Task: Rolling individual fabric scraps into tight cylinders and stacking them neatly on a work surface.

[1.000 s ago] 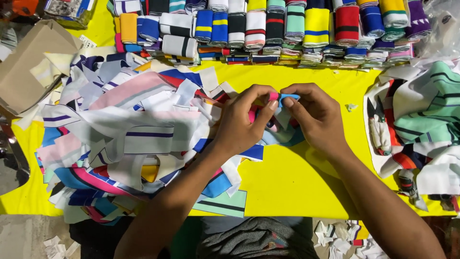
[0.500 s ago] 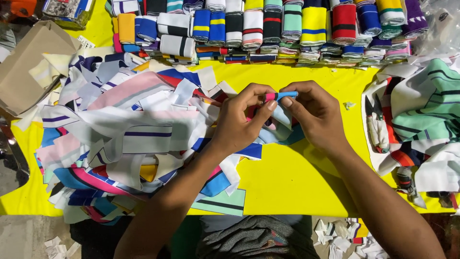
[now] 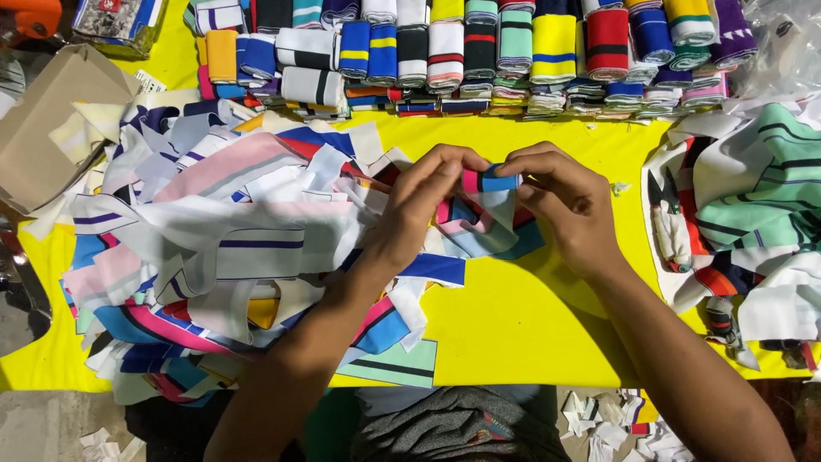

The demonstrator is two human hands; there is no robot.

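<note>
at the far left a torn brown cardboard box [image 3: 47,120] sits on the edge of the yellow table [image 3: 530,334], and beside it a loose heap of fabric strips [image 3: 214,248] in white, pink, blue and navy stripes spreads over the left half of the surface. above the heap, along the far edge, a row of folded striped ribbing bundles [image 3: 462,51] runs across to the right. the left hand [image 3: 419,201] reaches over the right side of the heap with fingers curled and thumb and fingertips pinched on the pink end of a small striped fabric piece [image 3: 489,181]. this piece, pink, black and blue with a pale tail hanging under it, is held just above the table near the middle, between the two hands and over a few other scraps. the right hand [image 3: 569,201] pinches its blue end the same way, fingers closed on the cloth and knuckles toward the camera. judging by how it droops, the piece is light, soft and limp, likely stretchy knit, not fragile and not slippery; it should bend wherever it is not supported, so holding it at both short ends, near the corners, looks the surest grip. to the right a pair of small snips [image 3: 671,222] lies at the edge of a pile of green and white striped cloth [image 3: 761,214] that fills the right end of the table.
</note>
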